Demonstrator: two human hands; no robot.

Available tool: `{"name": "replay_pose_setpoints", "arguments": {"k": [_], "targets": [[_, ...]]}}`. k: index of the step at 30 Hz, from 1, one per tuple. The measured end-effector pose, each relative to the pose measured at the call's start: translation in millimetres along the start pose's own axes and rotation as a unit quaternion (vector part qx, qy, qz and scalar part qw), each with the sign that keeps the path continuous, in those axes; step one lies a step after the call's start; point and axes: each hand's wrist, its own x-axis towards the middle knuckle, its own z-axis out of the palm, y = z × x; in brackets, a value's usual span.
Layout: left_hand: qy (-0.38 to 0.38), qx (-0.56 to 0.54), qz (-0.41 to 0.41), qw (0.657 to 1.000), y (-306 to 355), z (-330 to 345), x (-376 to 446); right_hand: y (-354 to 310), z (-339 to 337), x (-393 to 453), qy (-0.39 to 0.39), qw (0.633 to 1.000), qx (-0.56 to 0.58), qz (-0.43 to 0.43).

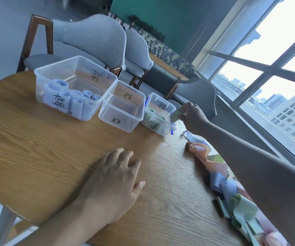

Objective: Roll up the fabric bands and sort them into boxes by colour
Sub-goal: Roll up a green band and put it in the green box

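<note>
Right hand (pixel 193 115) pinches green roll (pixel 175 115) above green box (pixel 162 129); left hand (pixel 115 183) rests flat, fingers spread. Soft, light roll likely unwinds: pinch across its layers.

1 tilted head view, close, forward and down over the table (pixel 36 139).

Setting: café or office lounge, high floor. Evidence: round wooden table (pixel 36 139), grey upholstered chairs (pixel 93 38), leaf-print banquette (pixel 166 52), window wall (pixel 267 68) overlooking city blocks.

Both forearms are bare to the frame edge, with no sleeves, rings or watch showing.
</note>
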Motion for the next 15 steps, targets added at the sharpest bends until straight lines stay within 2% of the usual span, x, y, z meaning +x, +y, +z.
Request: {"name": "replay_pose_setpoints", "arguments": {"k": [6, 12, 15], "targets": [[0.012, -0.006, -0.003, 1.0, 2.0, 0.5, 0.2, 1.1, 7.3, 15.4, -0.022, 0.999, -0.03, -0.008], [0.005, -0.015, -0.003, 1.0, 1.2, 3.8, 1.6, -12.4, 3.5, 16.5, -0.079, 0.989, -0.119, -0.034], [0.028, -0.018, 0.006, 0.999, 0.6, 5.5, 1.2, -13.5, 3.6, 21.2, -0.119, 0.979, -0.161, -0.032]]}}
